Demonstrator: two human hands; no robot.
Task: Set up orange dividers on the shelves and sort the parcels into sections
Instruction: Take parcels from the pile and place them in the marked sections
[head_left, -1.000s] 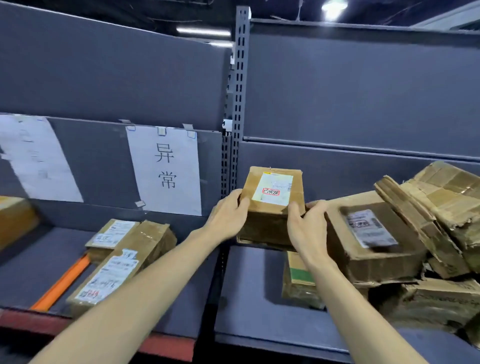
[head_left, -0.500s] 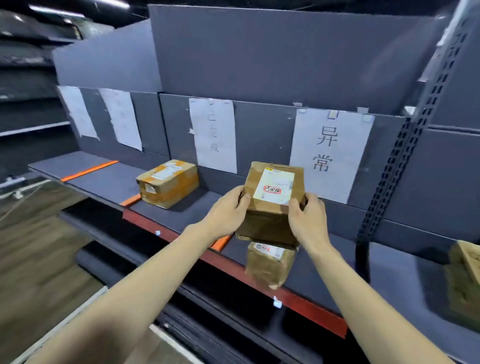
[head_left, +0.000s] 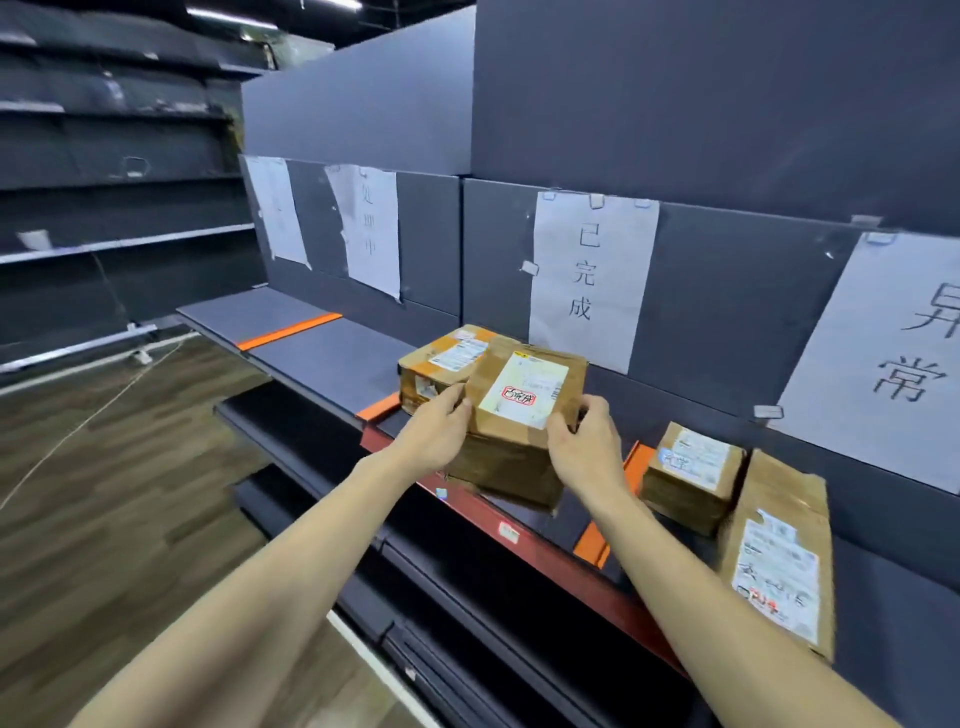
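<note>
A brown cardboard parcel with a white label (head_left: 522, 410) is gripped between the left hand (head_left: 434, 434) and right hand (head_left: 584, 449) above the near shelf edge, apparently to be set down beside the far taped brown box (head_left: 441, 364).

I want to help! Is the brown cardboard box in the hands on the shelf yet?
Cannot tell: both hands grip the brown cardboard box; its underside is hidden.

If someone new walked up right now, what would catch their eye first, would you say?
Centre frame, the left hand and right hand grip a brown parcel above the shelf edge. Behind it hangs a white paper sign. Bright orange dividers stripe the dark shelf, left and right.
</note>
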